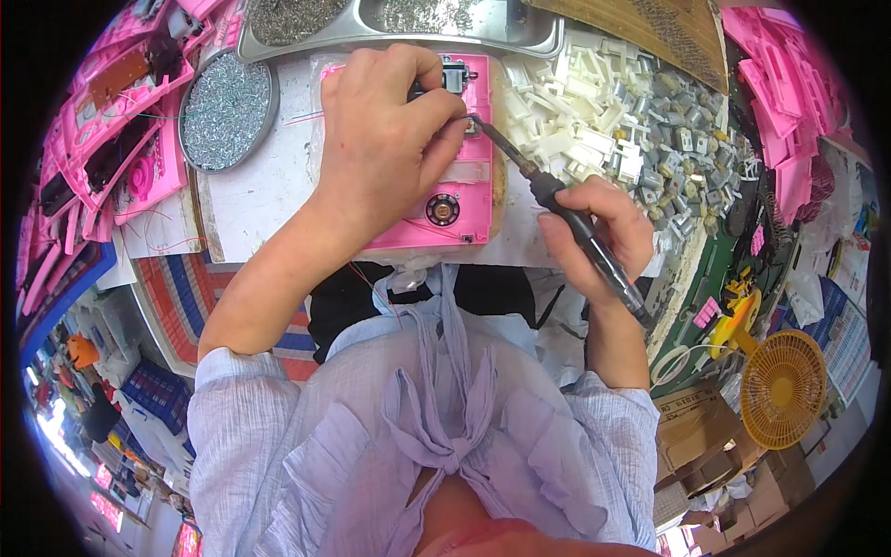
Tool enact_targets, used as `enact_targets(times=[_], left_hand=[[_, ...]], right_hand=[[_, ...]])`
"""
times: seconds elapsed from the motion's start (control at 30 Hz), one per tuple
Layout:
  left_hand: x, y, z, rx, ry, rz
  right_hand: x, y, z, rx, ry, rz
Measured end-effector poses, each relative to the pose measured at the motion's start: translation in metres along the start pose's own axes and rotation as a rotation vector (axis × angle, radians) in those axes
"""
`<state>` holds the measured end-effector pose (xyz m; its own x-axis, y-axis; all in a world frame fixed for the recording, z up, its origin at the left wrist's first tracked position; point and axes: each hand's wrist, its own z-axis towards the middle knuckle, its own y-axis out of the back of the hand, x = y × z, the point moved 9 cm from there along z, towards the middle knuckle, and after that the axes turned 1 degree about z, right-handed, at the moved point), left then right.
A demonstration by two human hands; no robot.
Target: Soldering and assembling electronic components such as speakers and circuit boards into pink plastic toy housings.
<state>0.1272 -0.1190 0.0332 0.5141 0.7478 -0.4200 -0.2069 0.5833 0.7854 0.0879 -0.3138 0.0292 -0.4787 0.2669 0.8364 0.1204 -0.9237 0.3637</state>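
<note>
A pink plastic housing (475,204) lies on the table in front of me, with a small round black part (443,210) and a metal fitting (454,78) set in it. Over its upper half is my left hand (385,139), fingers pinched together; whatever they grip is hidden. My right hand (603,237) is closed round the black handle of a soldering iron (574,218). The iron slants up and left, its dark tip meeting a small metal part in the housing beside my left fingertips. Thin red wires run near the housing.
A round dish of small screws (227,111) stands at left, by stacked pink housings (153,176). A metal tray (399,42) of small parts lies at the back. White plastic pieces (566,107) and grey motor-like parts (682,148) are heaped at right; a yellow basket (782,390) is beyond.
</note>
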Motion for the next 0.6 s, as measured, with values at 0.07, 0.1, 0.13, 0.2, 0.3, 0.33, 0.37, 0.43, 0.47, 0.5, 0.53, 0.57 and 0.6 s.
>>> enact_targets(times=[0.07, 0.1, 0.13, 0.2, 0.3, 0.33, 0.37, 0.43, 0.47, 0.5, 0.53, 0.57, 0.6], left_hand=[[-0.002, 0.0, 0.001, 0.022, -0.004, 0.018], [-0.001, 0.001, 0.001, 0.012, -0.003, 0.013], [-0.001, 0.0, 0.0, 0.002, -0.003, 0.007], [-0.001, 0.0, 0.0, -0.007, -0.004, 0.005], [-0.002, 0.0, 0.0, -0.008, -0.01, 0.013], [-0.001, 0.0, 0.0, -0.01, -0.011, 0.013], [-0.001, 0.0, -0.001, -0.012, -0.013, 0.014], [-0.002, 0.001, 0.0, -0.007, -0.009, 0.014], [-0.002, 0.001, 0.001, -0.005, -0.006, 0.014], [-0.002, 0.001, 0.001, -0.006, -0.007, 0.017], [-0.002, 0.001, 0.0, -0.008, -0.008, 0.02], [-0.001, 0.001, -0.001, -0.009, -0.009, 0.022], [0.0, 0.001, -0.001, -0.012, -0.012, 0.018]], right_hand=[[0.003, 0.004, -0.001, -0.013, 0.052, 0.004], [0.002, 0.007, -0.002, -0.028, 0.053, 0.018], [0.001, 0.011, -0.004, -0.044, 0.055, 0.033], [0.0, 0.015, -0.006, -0.062, 0.051, 0.042], [0.0, 0.016, -0.007, -0.063, 0.044, 0.034], [0.0, 0.015, -0.007, -0.058, 0.046, 0.035], [0.0, 0.014, -0.007, -0.054, 0.048, 0.037], [0.002, 0.01, -0.005, -0.03, 0.032, 0.029], [0.003, 0.009, -0.004, -0.018, 0.024, 0.025], [0.004, 0.007, -0.002, -0.01, 0.03, 0.024], [0.004, 0.005, -0.001, -0.002, 0.036, 0.022], [0.004, 0.004, 0.0, 0.006, 0.042, 0.02], [0.004, 0.005, 0.0, -0.003, 0.043, 0.016]])
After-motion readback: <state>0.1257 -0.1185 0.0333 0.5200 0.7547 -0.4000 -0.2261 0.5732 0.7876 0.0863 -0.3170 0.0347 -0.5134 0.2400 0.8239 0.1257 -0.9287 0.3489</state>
